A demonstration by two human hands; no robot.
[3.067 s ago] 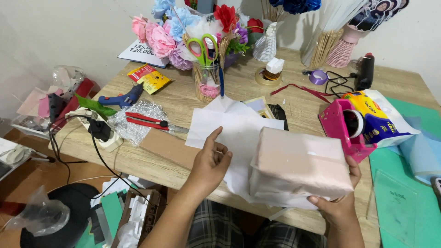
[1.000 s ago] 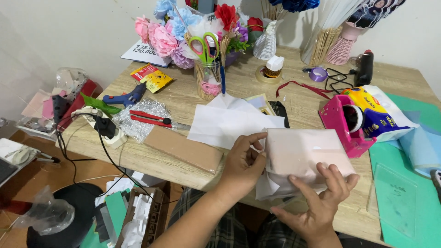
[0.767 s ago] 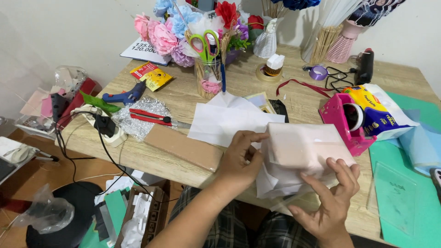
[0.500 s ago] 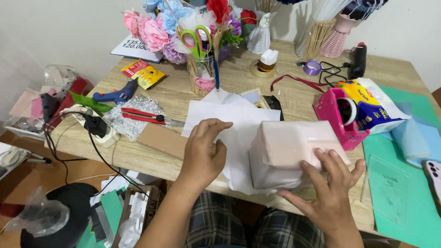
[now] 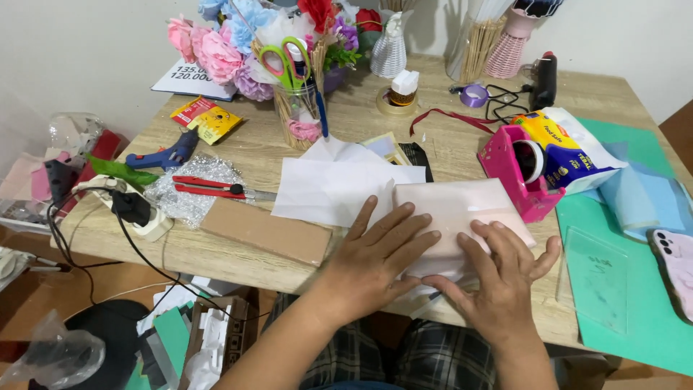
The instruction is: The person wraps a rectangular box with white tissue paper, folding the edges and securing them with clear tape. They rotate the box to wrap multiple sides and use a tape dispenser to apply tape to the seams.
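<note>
At lower centre of the wooden tabletop (image 5: 238, 253): left hand (image 5: 375, 256) and right hand (image 5: 502, 282) pressed flat, fingers spread, on pale wrapped box (image 5: 455, 209), gripping nothing; white wall behind.

We see two bare hands, the left hand (image 5: 375, 263) and the right hand (image 5: 498, 289), near the lower middle of the frame, no gloves, no rings, no watch. Both forearms run bare down to the bottom edge, no sleeves showing. Fingernails are short and unpainted. Below, at the bottom centre, we catch plaid trousers (image 5: 440, 361) in dark green, grey and white checks.
</note>
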